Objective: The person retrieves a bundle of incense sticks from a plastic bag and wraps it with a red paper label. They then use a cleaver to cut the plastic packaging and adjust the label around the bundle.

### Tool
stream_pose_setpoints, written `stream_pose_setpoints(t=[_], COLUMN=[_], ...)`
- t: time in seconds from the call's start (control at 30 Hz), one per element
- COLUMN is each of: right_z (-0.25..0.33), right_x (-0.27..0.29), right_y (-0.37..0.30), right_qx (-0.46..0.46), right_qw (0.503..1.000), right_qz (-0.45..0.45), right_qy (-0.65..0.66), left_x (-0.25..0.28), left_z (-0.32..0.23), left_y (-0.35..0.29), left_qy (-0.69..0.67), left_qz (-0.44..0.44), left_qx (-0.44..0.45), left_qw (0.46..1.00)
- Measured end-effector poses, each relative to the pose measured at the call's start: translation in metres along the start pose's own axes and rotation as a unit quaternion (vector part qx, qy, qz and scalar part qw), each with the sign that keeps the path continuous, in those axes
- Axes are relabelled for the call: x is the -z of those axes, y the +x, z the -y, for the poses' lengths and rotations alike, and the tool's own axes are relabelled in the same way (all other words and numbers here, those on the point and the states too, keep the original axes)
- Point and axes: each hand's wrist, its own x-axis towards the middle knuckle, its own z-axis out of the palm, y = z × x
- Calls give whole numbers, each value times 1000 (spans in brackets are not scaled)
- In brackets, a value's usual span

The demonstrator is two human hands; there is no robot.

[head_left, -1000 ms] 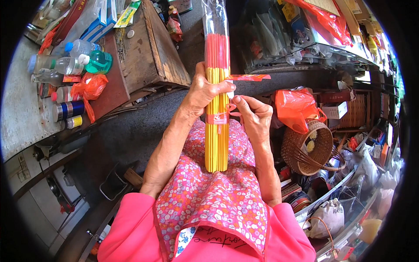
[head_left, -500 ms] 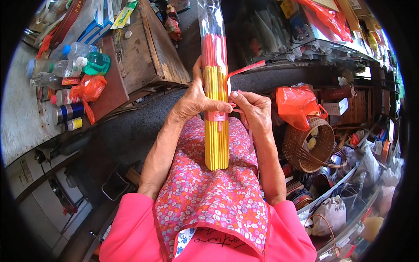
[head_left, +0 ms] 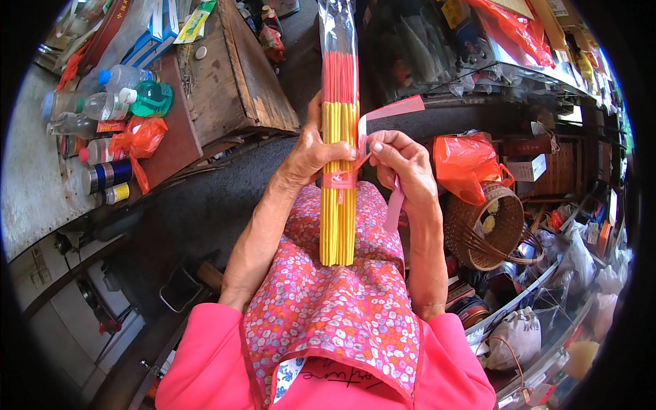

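Note:
A long bundle of incense sticks (head_left: 337, 236), yellow below and red above, stands upright in a clear plastic sleeve (head_left: 338, 27) in front of my apron. My left hand (head_left: 311, 156) is wrapped round its middle from the left, thumb across the front. A pink band circles the bundle just below that thumb. On the right side, my right hand (head_left: 408, 167) pinches a pink ribbon (head_left: 394, 212) between thumb and forefinger. One ribbon end hangs below the right hand; another strip sticks out above it, to the right.
Bottles (head_left: 150, 100) and an orange plastic bag (head_left: 140, 139) stand on the left table (head_left: 34, 184). A wooden box (head_left: 229, 75) is ahead on the left. To the right are a red plastic bag (head_left: 465, 164), a wicker basket (head_left: 482, 236) and cluttered shelves.
My right hand has moved slightly right, drawing the ribbon away from the bundle. More of the ribbon shows below the hand, and the upper strip reaches further out. The bundle stays nearly in place.

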Motion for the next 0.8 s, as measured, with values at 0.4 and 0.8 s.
stream_pose_setpoints(t=[0.4,0.8], right_z=[-4,-21], right_x=[10,-12], right_y=[-17,-19], right_qx=[264,425], right_qw=[847,752], right_qz=[-24,-149], right_qy=[-460,-482], left_x=[-7,-10], left_z=[-3,-3], left_y=[3,2], left_qy=[-41,-87], left_qz=[8,-17], left_qx=[44,52], left_qw=[998,995])
